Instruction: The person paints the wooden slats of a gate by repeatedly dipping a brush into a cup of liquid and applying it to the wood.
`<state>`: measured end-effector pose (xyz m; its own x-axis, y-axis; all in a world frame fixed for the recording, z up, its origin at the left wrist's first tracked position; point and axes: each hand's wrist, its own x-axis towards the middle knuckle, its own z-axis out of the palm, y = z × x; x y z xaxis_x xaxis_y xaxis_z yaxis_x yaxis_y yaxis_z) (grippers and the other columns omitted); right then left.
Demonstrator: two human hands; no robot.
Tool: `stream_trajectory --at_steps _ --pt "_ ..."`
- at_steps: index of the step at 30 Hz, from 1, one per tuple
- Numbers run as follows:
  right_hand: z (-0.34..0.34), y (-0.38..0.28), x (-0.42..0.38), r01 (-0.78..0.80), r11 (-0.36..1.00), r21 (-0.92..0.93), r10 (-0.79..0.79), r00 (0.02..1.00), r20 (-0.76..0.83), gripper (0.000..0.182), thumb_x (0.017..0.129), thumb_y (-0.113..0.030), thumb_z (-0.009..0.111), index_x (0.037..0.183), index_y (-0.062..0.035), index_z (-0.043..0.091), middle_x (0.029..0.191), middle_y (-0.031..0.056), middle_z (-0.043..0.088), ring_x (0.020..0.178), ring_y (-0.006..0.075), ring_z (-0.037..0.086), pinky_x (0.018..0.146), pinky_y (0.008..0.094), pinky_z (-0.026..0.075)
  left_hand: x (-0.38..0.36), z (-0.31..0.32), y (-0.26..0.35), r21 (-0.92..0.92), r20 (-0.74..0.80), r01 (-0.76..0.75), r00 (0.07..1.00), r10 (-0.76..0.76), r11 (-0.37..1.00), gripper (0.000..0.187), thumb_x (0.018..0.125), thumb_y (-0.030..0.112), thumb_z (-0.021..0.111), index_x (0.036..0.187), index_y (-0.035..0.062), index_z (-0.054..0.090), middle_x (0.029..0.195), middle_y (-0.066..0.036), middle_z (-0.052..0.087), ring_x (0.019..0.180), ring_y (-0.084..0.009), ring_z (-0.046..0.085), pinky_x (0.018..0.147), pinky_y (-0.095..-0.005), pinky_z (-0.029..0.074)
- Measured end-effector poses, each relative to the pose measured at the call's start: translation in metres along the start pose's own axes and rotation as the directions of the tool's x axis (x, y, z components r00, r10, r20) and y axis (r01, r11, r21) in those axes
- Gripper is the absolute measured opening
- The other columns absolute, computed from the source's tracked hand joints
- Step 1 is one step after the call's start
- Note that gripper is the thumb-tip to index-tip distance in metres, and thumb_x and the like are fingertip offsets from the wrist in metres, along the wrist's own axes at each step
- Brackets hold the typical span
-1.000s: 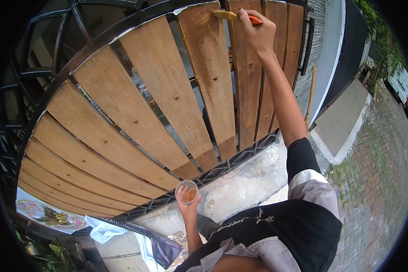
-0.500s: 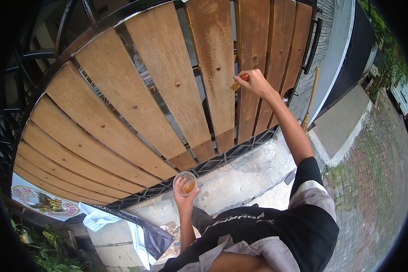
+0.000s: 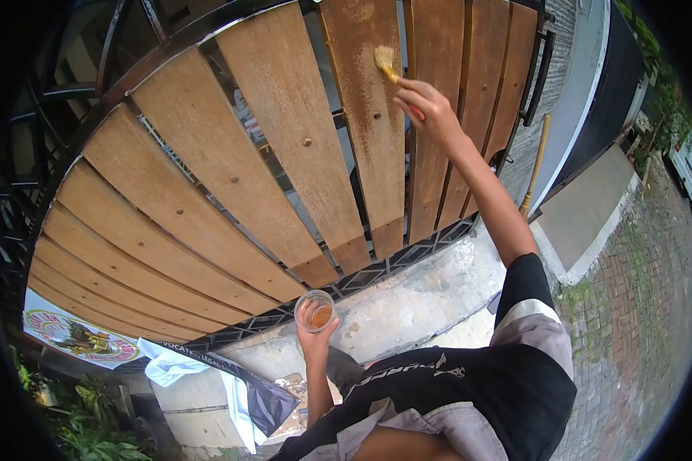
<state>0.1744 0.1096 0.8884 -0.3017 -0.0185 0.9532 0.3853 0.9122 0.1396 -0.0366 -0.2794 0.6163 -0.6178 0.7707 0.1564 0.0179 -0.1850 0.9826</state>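
Observation:
My right hand [image 3: 429,110] is closed round the handle of a paintbrush [image 3: 387,61], its pale bristles up against a wooden slat [image 3: 373,146] of the gate. That slat is darker and wet-looking in its upper part, lighter and drier below. Lower down, my left hand [image 3: 315,336] holds a clear plastic cup [image 3: 314,301] with a little amber liquid in the bottom. Slats to the right are a deeper brown; those on the left are paler.
A black metal frame [image 3: 100,100] borders the slats, with a dark handle [image 3: 537,77] at right. A wooden pole [image 3: 537,165] leans by the wall. Below lie a concrete ledge [image 3: 407,307] and a printed banner [image 3: 77,334]. Brick paving [image 3: 630,307] runs along the right.
My right hand has moved up slightly, and the brush has swung from pointing down-left to pointing upward on the slat. My left hand with the cup has stayed nearly still.

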Motion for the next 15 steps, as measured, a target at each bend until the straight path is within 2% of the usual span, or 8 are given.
stream_trajectory --at_steps 1,3,4,5,7,10,12,15 --pt "0.003 -0.008 -0.026 -0.027 0.999 0.029 0.026 0.998 0.055 0.012 0.086 -0.013 0.071 0.093 -0.0029 0.070 0.107 0.0136 0.069 0.097 0.0303 0.067 0.083 0.0394 0.057 -0.002 0.000 0.003 -0.028 0.007 0.023 1.000 -0.023 0.999 0.085 0.067 -0.001 0.082 0.139 -0.0008 0.037 0.131 -0.016 0.051 0.120 -0.0235 0.053 0.101 -0.0343 0.045" --pt "0.007 -0.022 -0.075 -0.201 0.969 0.141 0.150 0.939 0.310 0.017 0.088 -0.018 0.070 0.089 -0.0015 0.070 0.096 0.0148 0.070 0.089 0.0303 0.068 0.079 0.0394 0.056 -0.002 0.002 0.003 -0.061 0.006 0.044 0.999 -0.043 0.997 0.085 0.068 0.000 0.083 0.139 -0.0020 0.037 0.131 -0.016 0.051 0.122 -0.0226 0.052 0.103 -0.0333 0.043" --pt "0.002 -0.027 -0.085 -0.343 0.930 0.129 0.222 0.808 0.545 0.020 0.089 -0.021 0.069 0.090 -0.0007 0.071 0.090 0.0162 0.070 0.083 0.0320 0.068 0.074 0.0393 0.055 -0.002 0.001 0.003 -0.063 0.000 0.044 0.999 -0.044 0.997 0.085 0.068 0.000 0.083 0.139 -0.0019 0.037 0.131 -0.016 0.051 0.122 -0.0227 0.052 0.103 -0.0334 0.043" --pt "0.004 -0.025 -0.087 -0.345 0.929 0.132 0.222 0.806 0.549 0.020 0.089 -0.021 0.069 0.090 -0.0007 0.071 0.090 0.0162 0.070 0.083 0.0320 0.068 0.074 0.0393 0.055 -0.003 0.001 0.003 -0.062 -0.003 0.046 0.999 -0.046 0.997 0.084 0.068 0.000 0.083 0.139 -0.0018 0.037 0.131 -0.016 0.051 0.122 -0.0227 0.052 0.103 -0.0335 0.043" --pt "0.007 -0.019 -0.077 -0.389 0.912 0.132 0.222 0.738 0.637 0.022 0.089 -0.021 0.069 0.092 0.0001 0.071 0.084 0.0173 0.069 0.079 0.0343 0.067 0.071 0.0397 0.054 0.000 0.002 0.008 -0.054 0.004 0.046 0.999 -0.046 0.997 0.085 0.068 0.000 0.083 0.139 -0.0016 0.037 0.131 -0.016 0.051 0.122 -0.0227 0.052 0.104 -0.0336 0.043" --pt "-0.001 -0.008 -0.004 -0.272 0.938 0.216 0.168 0.900 0.403 0.021 0.091 -0.022 0.068 0.095 -0.0025 0.072 0.087 0.0152 0.071 0.078 0.0295 0.069 0.071 0.0374 0.056 0.004 0.005 0.010 -0.040 0.005 0.021 1.000 -0.021 0.999 0.085 0.068 -0.001 0.082 0.139 -0.0008 0.037 0.131 -0.016 0.051 0.120 -0.0236 0.053 0.102 -0.0344 0.045" --pt "-0.006 0.003 0.040 -0.058 0.980 0.193 0.036 0.992 0.119 0.018 0.088 -0.020 0.071 0.096 -0.0036 0.072 0.092 0.0131 0.072 0.082 0.0277 0.070 0.073 0.0353 0.058 0.007 0.004 0.012 -0.032 -0.005 -0.014 1.000 0.014 0.999 0.085 0.068 -0.002 0.082 0.139 -0.0001 0.036 0.131 -0.015 0.052 0.119 -0.0245 0.054 0.100 -0.0350 0.047" --pt "-0.025 0.002 0.086 0.194 0.981 -0.023 -0.195 0.964 -0.181 0.015 0.087 -0.017 0.071 0.097 -0.0055 0.070 0.107 0.0114 0.070 0.097 0.0271 0.068 0.082 0.0366 0.057 0.005 0.006 0.017 -0.018 -0.018 -0.017 1.000 0.017 1.000 0.084 0.068 -0.002 0.081 0.140 0.0000 0.036 0.131 -0.015 0.051 0.120 -0.0250 0.054 0.100 -0.0354 0.047"
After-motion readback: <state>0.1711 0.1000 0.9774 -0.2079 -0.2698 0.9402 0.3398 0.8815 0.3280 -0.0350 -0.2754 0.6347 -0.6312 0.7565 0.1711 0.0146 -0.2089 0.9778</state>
